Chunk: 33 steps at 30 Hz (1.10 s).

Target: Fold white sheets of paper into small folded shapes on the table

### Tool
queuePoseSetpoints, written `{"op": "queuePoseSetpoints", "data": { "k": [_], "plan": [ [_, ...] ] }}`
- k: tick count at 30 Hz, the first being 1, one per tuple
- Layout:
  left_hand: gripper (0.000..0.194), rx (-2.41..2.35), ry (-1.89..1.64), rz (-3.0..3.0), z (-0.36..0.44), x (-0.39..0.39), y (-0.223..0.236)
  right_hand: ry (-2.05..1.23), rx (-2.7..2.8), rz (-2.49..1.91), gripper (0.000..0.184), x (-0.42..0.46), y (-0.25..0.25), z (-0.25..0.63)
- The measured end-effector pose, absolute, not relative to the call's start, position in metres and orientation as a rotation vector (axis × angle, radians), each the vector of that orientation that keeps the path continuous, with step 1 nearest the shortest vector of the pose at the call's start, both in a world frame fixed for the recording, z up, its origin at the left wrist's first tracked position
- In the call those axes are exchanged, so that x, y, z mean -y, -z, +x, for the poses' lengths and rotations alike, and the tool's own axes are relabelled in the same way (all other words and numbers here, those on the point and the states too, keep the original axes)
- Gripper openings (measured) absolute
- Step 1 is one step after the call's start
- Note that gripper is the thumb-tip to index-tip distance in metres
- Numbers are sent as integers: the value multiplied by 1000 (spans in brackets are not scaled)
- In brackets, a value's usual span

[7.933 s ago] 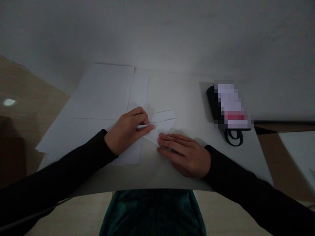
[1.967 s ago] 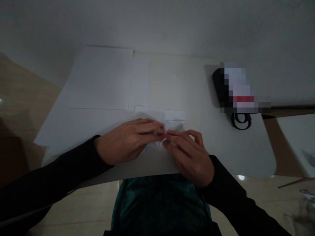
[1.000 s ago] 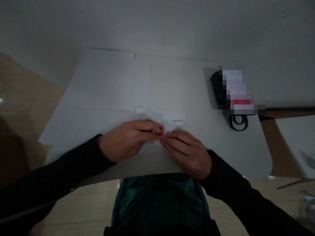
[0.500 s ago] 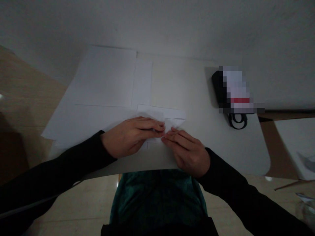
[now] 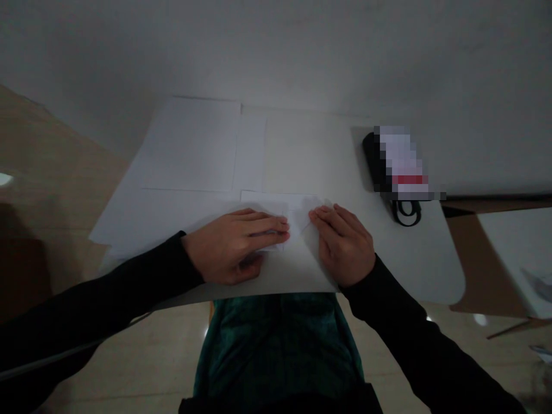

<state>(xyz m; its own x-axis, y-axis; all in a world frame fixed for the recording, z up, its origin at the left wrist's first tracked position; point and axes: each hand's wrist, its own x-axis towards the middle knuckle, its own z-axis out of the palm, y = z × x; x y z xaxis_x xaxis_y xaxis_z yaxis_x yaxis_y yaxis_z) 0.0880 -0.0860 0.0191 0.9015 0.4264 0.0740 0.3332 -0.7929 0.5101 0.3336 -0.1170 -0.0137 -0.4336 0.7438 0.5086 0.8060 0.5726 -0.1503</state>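
A folded white sheet of paper lies on the white table close to its front edge. My left hand rests flat across its left part, fingers stretched out to the right and the thumb tucked lower down. The palm covers much of the paper's near left side. At the paper's right corner, my right hand has its fingers bunched together, the tips on the slanted folded edge. That corner is partly hidden under the fingertips.
Larger white sheets overlap on the table's left side, some reaching past its edge. A black case with a loop strap stands at the back right, partly pixelated. A wall borders the table's far side. Another white surface is at the right.
My right hand has moved right and slightly away from me, from beside the left fingertips to the paper's right corner. The left fingers have flattened. The raised right flap now lies flatter.
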Motion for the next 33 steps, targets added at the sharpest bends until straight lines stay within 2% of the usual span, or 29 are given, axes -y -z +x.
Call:
{"op": "queuePoseSetpoints", "data": {
  "k": [4, 7, 14, 21, 25, 33],
  "plan": [
    [72, -437, -120, 2579, 84, 83, -30, 272, 2323, -1300, 31, 122, 12, 334],
    [74, -435, -61, 2588, 75, 81, -37, 268, 2355, -1273, 33, 125, 12, 335],
    [41, -572, -195, 2487, 60, 67, -39, 171, 2433, -1213, 38, 126, 13, 333],
    [25, -604, -224, 2322, 63, 49, -46, -70, 2537, -1000, 36, 121, 11, 329],
    [21, -759, -255, 2237, 69, 51, -36, -110, 2493, -1014, 31, 126, 10, 323],
    [31, -1045, -214, 2222, 81, 52, -32, -237, 2559, -859, 36, 130, 9, 322]
  ]
}}
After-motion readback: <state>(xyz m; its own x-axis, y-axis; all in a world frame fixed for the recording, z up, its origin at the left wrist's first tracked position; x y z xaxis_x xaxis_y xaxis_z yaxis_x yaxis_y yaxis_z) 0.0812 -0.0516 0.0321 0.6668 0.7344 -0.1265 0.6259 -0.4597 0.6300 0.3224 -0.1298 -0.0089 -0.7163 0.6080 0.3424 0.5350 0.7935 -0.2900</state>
